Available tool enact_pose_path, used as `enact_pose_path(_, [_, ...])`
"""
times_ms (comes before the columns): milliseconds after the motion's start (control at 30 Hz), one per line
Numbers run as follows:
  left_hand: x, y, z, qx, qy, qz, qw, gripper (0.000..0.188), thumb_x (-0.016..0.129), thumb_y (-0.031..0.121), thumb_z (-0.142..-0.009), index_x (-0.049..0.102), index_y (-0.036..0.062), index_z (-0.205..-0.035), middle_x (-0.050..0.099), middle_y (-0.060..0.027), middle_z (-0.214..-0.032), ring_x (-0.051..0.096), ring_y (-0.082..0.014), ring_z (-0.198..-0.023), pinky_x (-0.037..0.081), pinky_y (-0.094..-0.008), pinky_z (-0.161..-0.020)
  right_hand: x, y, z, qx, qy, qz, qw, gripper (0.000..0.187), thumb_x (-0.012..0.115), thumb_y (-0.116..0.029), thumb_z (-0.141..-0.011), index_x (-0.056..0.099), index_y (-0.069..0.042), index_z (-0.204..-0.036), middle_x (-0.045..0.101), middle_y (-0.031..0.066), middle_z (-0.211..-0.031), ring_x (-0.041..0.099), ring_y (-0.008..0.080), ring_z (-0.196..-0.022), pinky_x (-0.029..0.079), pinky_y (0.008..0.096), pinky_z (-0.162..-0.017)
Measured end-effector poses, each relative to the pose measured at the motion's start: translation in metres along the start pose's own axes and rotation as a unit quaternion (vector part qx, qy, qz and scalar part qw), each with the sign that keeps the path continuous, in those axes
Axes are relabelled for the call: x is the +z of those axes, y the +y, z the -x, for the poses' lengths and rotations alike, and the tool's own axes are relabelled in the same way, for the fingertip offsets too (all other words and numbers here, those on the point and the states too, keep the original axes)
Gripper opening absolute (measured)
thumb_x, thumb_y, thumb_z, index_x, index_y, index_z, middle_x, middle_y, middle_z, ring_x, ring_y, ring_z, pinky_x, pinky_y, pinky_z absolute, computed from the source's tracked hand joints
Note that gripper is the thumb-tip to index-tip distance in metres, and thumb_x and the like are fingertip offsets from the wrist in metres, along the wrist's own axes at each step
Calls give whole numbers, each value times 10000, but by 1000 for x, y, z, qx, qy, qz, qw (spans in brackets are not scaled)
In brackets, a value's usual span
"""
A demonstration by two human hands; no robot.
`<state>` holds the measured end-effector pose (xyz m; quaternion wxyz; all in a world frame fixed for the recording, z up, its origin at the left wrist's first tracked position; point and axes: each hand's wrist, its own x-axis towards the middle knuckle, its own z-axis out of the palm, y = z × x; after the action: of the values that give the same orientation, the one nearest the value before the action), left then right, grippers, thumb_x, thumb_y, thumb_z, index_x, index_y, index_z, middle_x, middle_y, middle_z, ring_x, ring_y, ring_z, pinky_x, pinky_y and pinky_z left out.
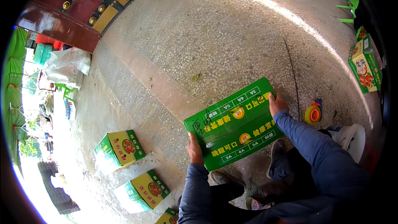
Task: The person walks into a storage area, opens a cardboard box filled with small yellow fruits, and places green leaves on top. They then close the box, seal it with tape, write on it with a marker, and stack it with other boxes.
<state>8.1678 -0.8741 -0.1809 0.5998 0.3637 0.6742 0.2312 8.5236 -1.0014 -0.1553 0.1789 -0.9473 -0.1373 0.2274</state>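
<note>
Between my two hands is a green cardboard box (230,121), held tilted above the floor in front of my shoes. Its upward face has a taped seam, printed orange emblems and dark handwriting near its left end. My left hand (195,149) grips the left end, thumb on top. At the right end, my right hand (277,103) is closed round the edge. The undersides of the box and most of my fingers are hidden beneath it.
A tape dispenser with an orange-yellow roll (313,115) lies on the floor right of my right forearm. Green and tan boxes (127,146) stand at lower left; more boxes (365,65) line the right edge. A studded red door (78,4) and white sack (68,64) are at upper left.
</note>
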Motion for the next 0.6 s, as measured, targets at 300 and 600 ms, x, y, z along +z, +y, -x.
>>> enact_pose_path(300, [63, 81, 168, 188, -20, -167, 968, 541, 439, 426, -943, 448, -29, -1236, 555, -220, -1144, 525, -325, -1094, 390, -388, -928, 10, 144, -176, -89, -71, -105, 988, 575, 405, -490, -932, 533, -27, -1248, 556, 162, -1245, 495, 298, -1171, 374, 355, -965])
enact_pose_path(600, [62, -51, 41, -157, 60, 167, 971, 769, 311, 646, -891, 616, -48, -1022, 638, -201, -967, 586, -330, -884, 399, -396, -841, 0, 127, -228, 16, -253, -276, 927, 494, 424, -424, -949, 529, -32, -1230, 569, 111, -1140, 532, 233, -1004, 415, 321, -874])
